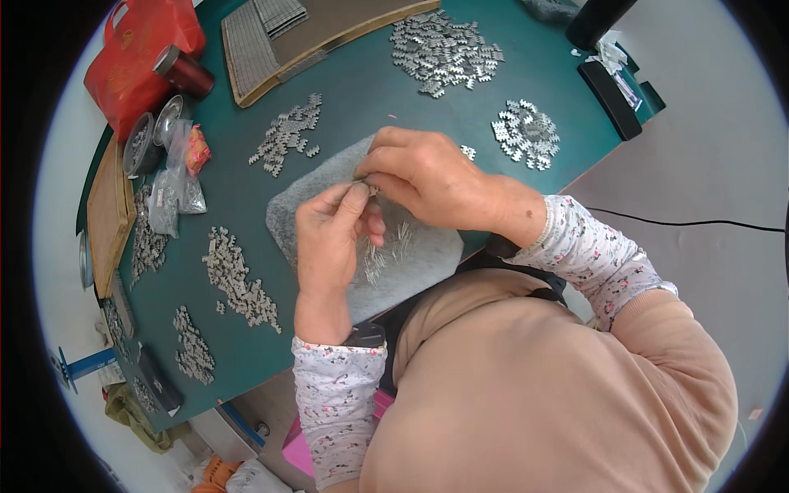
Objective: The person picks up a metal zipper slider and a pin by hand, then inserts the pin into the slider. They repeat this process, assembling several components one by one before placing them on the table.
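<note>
Above a grey felt mat (288,201), my two hands meet, fingertips touching. My left hand (325,246) pinches a small silvery metal piece (373,191) between thumb and fingers; most of it is covered. Closed in a pinch at the same spot is my right hand (431,177), and whatever lies between its fingertips is too small and hidden to name. Thin metal pins (375,264) lie scattered on the mat just beneath the hands. A few toothed metal pieces (468,153) rest by the mat's far right edge, next to my right hand.
Several piles of toothed metal pieces (448,53) spread over the green table (353,99). A wooden-edged tray (329,45) with grey strips stands at the back. Left are a red bag (144,62), a dark red cup (184,72), metal bowls (141,146) and plastic bags (164,201); right, a black case (610,100).
</note>
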`<state>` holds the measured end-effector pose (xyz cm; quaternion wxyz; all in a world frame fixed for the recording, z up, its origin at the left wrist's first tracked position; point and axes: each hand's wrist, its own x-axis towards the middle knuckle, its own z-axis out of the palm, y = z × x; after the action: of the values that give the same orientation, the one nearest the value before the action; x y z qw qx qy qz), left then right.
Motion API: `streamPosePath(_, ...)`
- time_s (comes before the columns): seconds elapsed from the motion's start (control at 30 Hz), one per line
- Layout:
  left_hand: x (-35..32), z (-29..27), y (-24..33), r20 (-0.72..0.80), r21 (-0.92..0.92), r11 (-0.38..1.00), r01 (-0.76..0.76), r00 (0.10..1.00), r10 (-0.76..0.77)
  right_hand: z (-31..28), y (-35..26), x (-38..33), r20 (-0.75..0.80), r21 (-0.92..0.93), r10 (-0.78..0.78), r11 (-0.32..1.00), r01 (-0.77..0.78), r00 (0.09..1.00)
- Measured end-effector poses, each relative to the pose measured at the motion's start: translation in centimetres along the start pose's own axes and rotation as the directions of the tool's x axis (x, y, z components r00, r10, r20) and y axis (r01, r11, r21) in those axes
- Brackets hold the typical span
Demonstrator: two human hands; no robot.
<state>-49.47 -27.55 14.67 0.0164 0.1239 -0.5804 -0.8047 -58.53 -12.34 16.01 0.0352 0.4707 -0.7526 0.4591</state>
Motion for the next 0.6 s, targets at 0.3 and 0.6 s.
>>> streamPosePath(0.3, 1.9, 1.3, 0.1, -0.021, 0.414, 0.905, -0.094, 0.993, 0.113, -2.2, 1.1, -2.5, -0.023, 0.244, 0.353, 0.909, -0.337, 0.935)
streamPosePath(0.6, 2.4, 3.1, -1.2, 0.271, 0.932, 0.138, -0.334, 0.899, 0.345, -4.3, 1.1, -4.9, 0.239, 0.700, 0.550, 0.473, -0.535, 0.800)
